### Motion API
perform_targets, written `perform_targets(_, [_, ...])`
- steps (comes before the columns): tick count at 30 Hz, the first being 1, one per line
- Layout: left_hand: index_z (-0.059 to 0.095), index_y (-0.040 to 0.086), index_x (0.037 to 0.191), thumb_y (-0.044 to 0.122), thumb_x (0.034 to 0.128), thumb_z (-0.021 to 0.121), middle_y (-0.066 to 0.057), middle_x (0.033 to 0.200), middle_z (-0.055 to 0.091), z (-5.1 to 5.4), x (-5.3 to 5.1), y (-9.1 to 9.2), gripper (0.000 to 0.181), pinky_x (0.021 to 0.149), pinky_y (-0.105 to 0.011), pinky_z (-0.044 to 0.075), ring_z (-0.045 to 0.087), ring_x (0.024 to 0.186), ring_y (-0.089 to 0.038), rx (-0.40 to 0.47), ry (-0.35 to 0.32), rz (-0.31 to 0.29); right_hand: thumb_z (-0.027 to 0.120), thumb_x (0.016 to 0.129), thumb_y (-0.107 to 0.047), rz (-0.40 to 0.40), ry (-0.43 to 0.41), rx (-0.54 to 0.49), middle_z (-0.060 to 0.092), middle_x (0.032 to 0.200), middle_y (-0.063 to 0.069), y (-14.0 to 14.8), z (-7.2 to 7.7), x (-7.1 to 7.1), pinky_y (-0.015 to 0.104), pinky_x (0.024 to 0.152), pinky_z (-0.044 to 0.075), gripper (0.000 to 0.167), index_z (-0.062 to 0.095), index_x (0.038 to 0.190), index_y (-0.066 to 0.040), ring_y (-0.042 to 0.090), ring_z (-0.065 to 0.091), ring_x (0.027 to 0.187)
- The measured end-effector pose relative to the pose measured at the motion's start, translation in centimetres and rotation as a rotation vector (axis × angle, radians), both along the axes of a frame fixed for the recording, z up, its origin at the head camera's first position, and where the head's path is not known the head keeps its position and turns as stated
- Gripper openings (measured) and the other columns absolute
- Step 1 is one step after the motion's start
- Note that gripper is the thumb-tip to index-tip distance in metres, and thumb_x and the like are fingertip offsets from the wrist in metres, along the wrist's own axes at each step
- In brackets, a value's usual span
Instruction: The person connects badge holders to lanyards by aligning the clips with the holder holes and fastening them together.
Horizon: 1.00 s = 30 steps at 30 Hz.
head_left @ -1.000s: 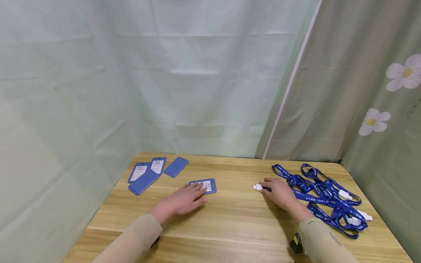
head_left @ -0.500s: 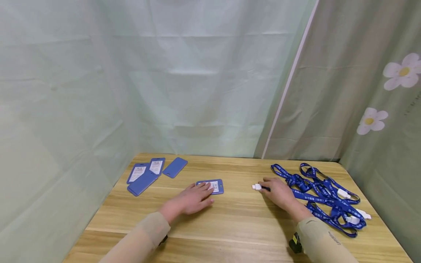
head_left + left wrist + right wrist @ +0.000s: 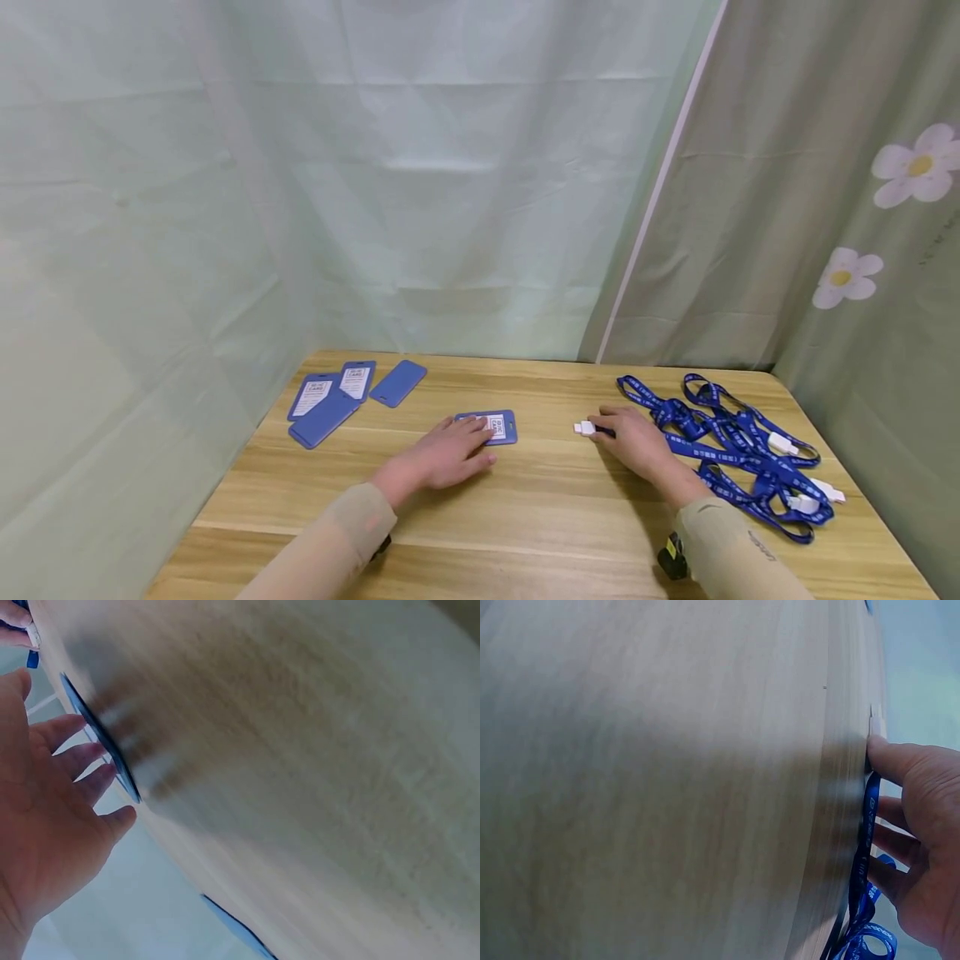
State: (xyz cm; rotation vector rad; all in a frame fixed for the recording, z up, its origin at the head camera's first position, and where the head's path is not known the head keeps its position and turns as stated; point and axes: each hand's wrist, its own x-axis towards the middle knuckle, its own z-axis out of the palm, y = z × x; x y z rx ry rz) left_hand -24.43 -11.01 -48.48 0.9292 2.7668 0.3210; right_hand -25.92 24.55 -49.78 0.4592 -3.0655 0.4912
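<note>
L hand point(image 3: 447, 454), fingers spread & fairly straight, rests on a blue card holder point(image 3: 507, 427) lying flat mid-counter point(image 3: 525, 517), printed side up, slot end to the right. R hand point(image 3: 634, 442) is narrow, pinching a blue lanyard point(image 3: 696, 450) by its black part, right behind the white clip point(image 3: 584, 428); clip points left twd the holder, well apart from it. Strap runs right into a tangled lanyard pile point(image 3: 750, 432) on the counter's right side, w/ more white clips showing. Far left: 4 other holders point(image 3: 324, 419), 2 printed side up, 2 plain; one plain overlaps both printed, the other's just right. Pale curtain point(image 3: 465, 208) behind far edge.
</note>
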Motion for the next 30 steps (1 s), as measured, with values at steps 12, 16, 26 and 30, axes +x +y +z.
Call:
perform_targets(12, [0.036,0.011,0.160,0.054,0.1020,0.055,-0.021,0.165,0.026,-0.5,-1.7,-1.3,0.074,0.120,-0.063,0.017,0.023,0.151,-0.043,0.092,0.053,0.125,0.070,0.099,-0.031,-0.004,0.010,0.013,0.057,0.145,0.019,0.0,-0.1,-0.1,0.064,0.107,0.039,0.038,0.071,0.133,-0.014,0.044,0.047,0.135])
perform_targets(16, [0.031,0.014,0.163,0.061,0.1000,0.053,-0.020,0.168,0.019,-0.6,-2.0,-1.7,0.081,0.120,-0.066,0.012,0.016,0.153,-0.044,0.039,0.018,0.175,0.070,0.099,-0.030,0.002,0.003,0.004,0.057,0.145,0.019,0.0,0.0,0.0,0.064,0.107,0.039,0.038,0.071,0.133,-0.013,0.045,0.047,0.135])
perform_targets(26, [0.028,0.018,0.164,0.067,0.0975,0.051,-0.020,0.168,0.017,-1.1,-2.6,-1.9,0.085,0.120,-0.067,0.009,0.013,0.154,-0.043,0.014,-0.008,0.219,0.069,0.099,-0.031,0.003,-0.013,-0.003,0.054,0.147,0.020,0.0,0.1,0.1,0.065,0.110,0.036,0.039,0.070,0.135,-0.014,0.047,0.044,0.138])
perform_targets(30, [0.029,0.018,0.163,0.067,0.0982,0.049,-0.020,0.168,0.017,-1.1,-2.6,-1.9,0.084,0.119,-0.067,0.009,0.012,0.154,-0.044,-0.001,-0.014,0.222,0.070,0.099,-0.034,0.018,-0.004,0.004,0.051,0.149,0.022,0.1,0.1,0.2,0.067,0.111,0.033,0.040,0.070,0.134,-0.016,0.048,0.041,0.140])
